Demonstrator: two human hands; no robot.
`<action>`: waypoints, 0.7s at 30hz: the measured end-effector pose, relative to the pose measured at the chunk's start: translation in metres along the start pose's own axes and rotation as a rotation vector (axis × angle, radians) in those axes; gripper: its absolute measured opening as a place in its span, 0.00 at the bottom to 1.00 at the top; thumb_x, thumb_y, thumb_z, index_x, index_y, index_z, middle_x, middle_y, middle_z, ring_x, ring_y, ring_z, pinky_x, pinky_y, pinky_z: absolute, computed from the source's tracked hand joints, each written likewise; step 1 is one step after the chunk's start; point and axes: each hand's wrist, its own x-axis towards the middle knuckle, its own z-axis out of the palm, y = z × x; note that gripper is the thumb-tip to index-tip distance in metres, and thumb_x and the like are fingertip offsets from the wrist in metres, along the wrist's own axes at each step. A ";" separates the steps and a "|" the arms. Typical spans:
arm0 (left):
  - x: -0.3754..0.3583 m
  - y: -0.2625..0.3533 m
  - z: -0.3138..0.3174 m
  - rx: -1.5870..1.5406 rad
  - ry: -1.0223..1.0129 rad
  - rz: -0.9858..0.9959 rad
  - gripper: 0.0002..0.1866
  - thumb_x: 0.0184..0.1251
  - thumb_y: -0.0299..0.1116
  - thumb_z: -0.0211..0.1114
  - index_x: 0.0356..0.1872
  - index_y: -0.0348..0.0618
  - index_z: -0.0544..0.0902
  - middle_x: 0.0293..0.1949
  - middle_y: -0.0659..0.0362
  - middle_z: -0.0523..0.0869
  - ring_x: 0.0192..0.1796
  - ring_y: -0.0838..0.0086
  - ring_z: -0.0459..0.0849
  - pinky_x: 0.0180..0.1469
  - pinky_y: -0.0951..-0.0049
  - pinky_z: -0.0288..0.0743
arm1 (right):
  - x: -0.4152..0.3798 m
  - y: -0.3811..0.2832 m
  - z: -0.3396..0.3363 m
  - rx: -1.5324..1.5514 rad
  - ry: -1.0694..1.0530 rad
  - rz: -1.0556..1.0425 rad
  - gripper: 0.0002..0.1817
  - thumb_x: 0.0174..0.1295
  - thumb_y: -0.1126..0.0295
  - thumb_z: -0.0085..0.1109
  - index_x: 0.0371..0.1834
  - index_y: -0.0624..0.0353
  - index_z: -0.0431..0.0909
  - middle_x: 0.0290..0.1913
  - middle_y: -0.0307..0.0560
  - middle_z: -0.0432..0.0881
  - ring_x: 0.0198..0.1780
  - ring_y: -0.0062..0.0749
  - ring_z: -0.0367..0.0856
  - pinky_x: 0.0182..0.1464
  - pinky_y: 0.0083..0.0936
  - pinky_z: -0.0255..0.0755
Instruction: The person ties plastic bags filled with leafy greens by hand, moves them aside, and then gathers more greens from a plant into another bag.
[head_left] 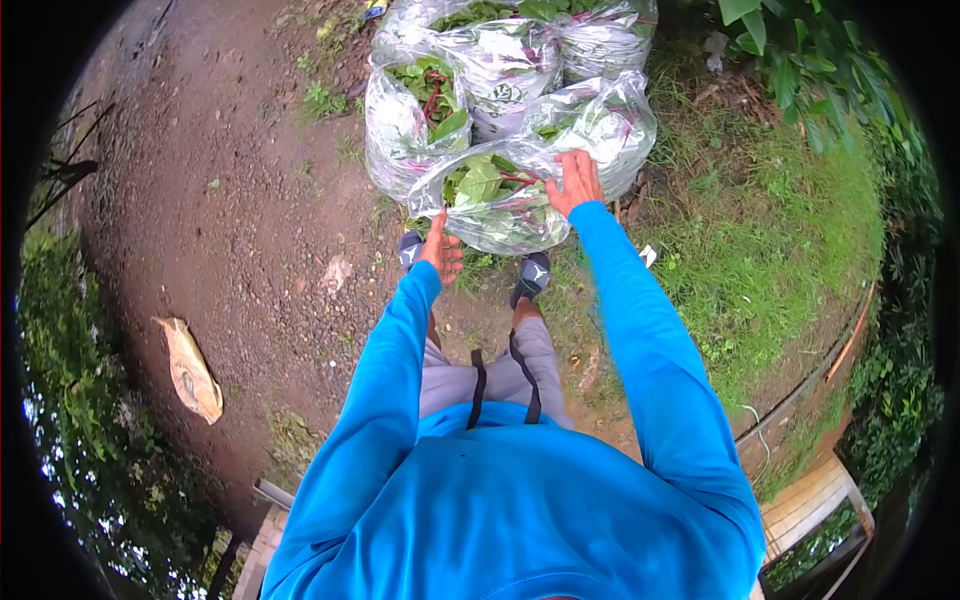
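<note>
Closest to my feet stands a clear plastic bag [510, 232] holding leafy greens [482, 182] with red stems; its mouth faces up. My right hand [575, 183] is at the right side of the mouth, fingers bent over the plastic and closed on the rim. At the bag's near left edge is my left hand [441, 250], thumb up against the plastic and its other fingers spread apart. Whether the left thumb presses on the film is hard to make out. Another filled bag [600, 125] sits just beyond my right hand.
More clear bags of greens [505, 75] are packed together behind, one with dark print. Bare, gravelly soil [270, 240] lies left, grass [740, 290] right. A tan crumpled sack [190, 370] rests on the soil. Leafy branches [800, 60] hang at upper right.
</note>
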 end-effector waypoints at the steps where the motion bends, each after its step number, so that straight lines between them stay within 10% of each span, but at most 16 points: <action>1: -0.017 -0.005 -0.007 -0.129 0.061 0.012 0.55 0.45 0.81 0.43 0.64 0.42 0.65 0.62 0.47 0.69 0.57 0.55 0.70 0.54 0.51 0.61 | 0.004 -0.021 -0.003 -0.030 -0.008 -0.015 0.30 0.49 0.59 0.64 0.56 0.53 0.68 0.58 0.48 0.63 0.61 0.48 0.63 0.57 0.45 0.67; 3: 0.044 0.045 0.088 -0.295 -0.062 0.113 0.53 0.46 0.80 0.45 0.62 0.42 0.67 0.60 0.47 0.71 0.55 0.55 0.71 0.52 0.52 0.62 | 0.059 0.045 -0.055 -0.251 0.064 -0.049 0.27 0.48 0.60 0.64 0.52 0.54 0.70 0.57 0.49 0.64 0.60 0.48 0.63 0.56 0.44 0.68; 7: 0.063 0.027 0.050 -0.406 0.116 0.086 0.47 0.50 0.74 0.48 0.57 0.41 0.70 0.51 0.49 0.75 0.47 0.59 0.73 0.47 0.53 0.64 | 0.071 0.032 -0.005 -0.346 -0.175 -0.061 0.22 0.50 0.60 0.61 0.48 0.57 0.73 0.56 0.50 0.65 0.59 0.50 0.64 0.56 0.42 0.69; 11: 0.077 0.007 0.039 -0.339 0.256 0.136 0.20 0.54 0.46 0.54 0.37 0.40 0.78 0.31 0.55 0.81 0.30 0.69 0.76 0.31 0.65 0.68 | 0.078 0.038 0.006 -0.181 -0.188 -0.246 0.12 0.53 0.63 0.58 0.35 0.59 0.78 0.47 0.51 0.73 0.54 0.51 0.70 0.55 0.42 0.69; 15: 0.055 -0.051 0.038 -0.278 0.234 0.772 0.12 0.52 0.37 0.54 0.25 0.38 0.78 0.22 0.62 0.78 0.24 0.76 0.74 0.26 0.78 0.67 | 0.091 0.045 0.010 0.087 -0.045 -0.316 0.12 0.54 0.63 0.57 0.34 0.59 0.80 0.40 0.50 0.77 0.49 0.51 0.73 0.53 0.38 0.69; 21: 0.047 -0.099 0.054 -0.688 0.307 0.616 0.10 0.47 0.31 0.53 0.30 0.41 0.79 0.29 0.58 0.80 0.28 0.73 0.75 0.32 0.73 0.71 | 0.108 0.056 0.037 0.718 -0.309 0.174 0.20 0.62 0.55 0.49 0.41 0.65 0.76 0.48 0.47 0.79 0.56 0.38 0.75 0.57 0.30 0.68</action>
